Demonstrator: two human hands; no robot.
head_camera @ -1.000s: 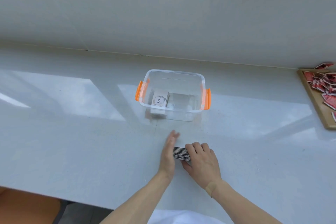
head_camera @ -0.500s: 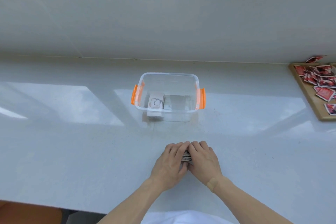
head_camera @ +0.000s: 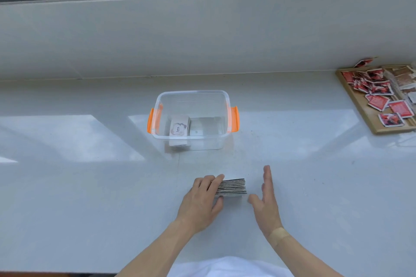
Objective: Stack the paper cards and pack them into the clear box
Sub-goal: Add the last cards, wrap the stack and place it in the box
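Left hand (head_camera: 202, 200) on 1 card stack (head_camera: 233, 186); 1 stack in clear box (head_camera: 193, 94).

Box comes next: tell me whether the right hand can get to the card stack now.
Probably yes. The right hand is open just beside the card stack, bare counter between them; the left hand covers only the stack's other end.

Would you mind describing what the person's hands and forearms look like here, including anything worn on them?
Both the left hand and the right hand are bare: no gloves, rings, watch or sleeves show, and the forearms are uncovered down to the frame edge. An adhesive bandage is stuck across the right wrist. A white garment shows at the bottom edge between the arms.
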